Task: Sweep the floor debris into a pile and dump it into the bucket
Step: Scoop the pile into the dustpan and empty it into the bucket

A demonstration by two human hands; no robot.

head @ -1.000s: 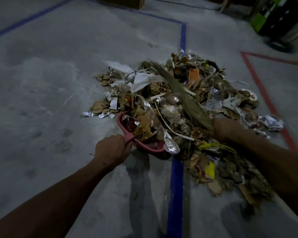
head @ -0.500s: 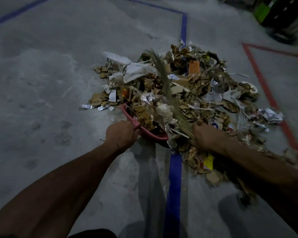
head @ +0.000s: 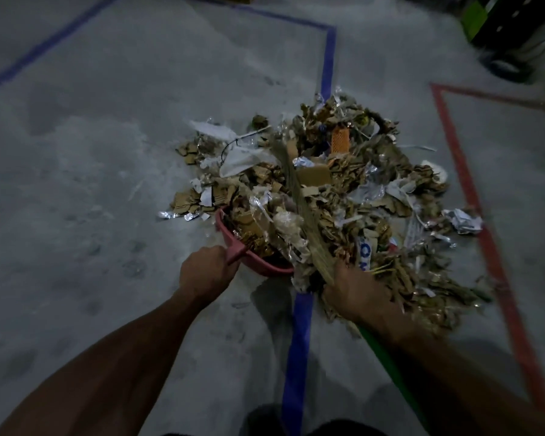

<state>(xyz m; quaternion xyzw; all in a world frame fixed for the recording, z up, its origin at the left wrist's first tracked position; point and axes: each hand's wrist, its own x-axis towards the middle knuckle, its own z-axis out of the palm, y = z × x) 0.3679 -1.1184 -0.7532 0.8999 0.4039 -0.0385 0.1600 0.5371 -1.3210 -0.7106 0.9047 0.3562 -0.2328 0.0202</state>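
Note:
A big pile of debris point(head: 353, 190) lies on the grey concrete floor: torn cardboard, foil wrappers, plastic and paper. My left hand point(head: 205, 272) grips the handle of a pink dustpan point(head: 258, 262) pushed into the pile's near left edge and heaped with scraps. My right hand point(head: 356, 294) grips a straw broom point(head: 299, 199) low on its bristle bundle. The bristles lie across the pile above the dustpan. The broom's green handle point(head: 387, 363) runs back beneath my right forearm. No bucket is in view.
A blue tape line point(head: 296, 357) runs from my feet under the pile to a corner at the far side. Red tape point(head: 472, 202) borders the pile's right. A dark green-edged machine point(head: 510, 29) stands far right. Loose scraps point(head: 183, 212) lie left of the dustpan.
My right hand has drawn the broom toward me and to the left across the pile. More debris now covers the dustpan. My left hand stays on the dustpan handle.

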